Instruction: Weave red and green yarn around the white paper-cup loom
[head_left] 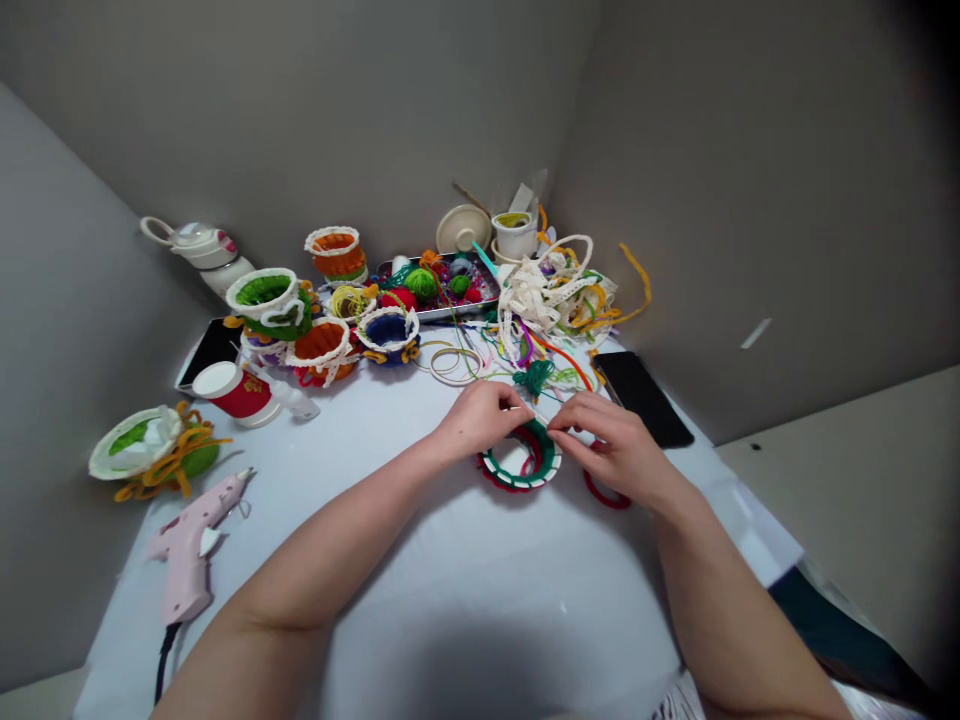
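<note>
A round paper cup partly wrapped in green and red yarn [521,463] lies on the white table [420,560] between my hands. My left hand [480,415] curls over its far left rim, fingers closed on it. My right hand [611,440] pinches the yarn at the cup's right rim, fingers pressed together. A loose red yarn strand [604,495] trails under my right wrist. A small tuft of dark green yarn [534,377] sits just beyond the cup.
A pink glue gun [191,540] lies front left. Several yarn-wrapped cups [322,320] and a red cup [236,390] stand at the back left, a yarn tray [439,285] and a lace pile [555,295] behind. A black phone [641,398] lies to the right.
</note>
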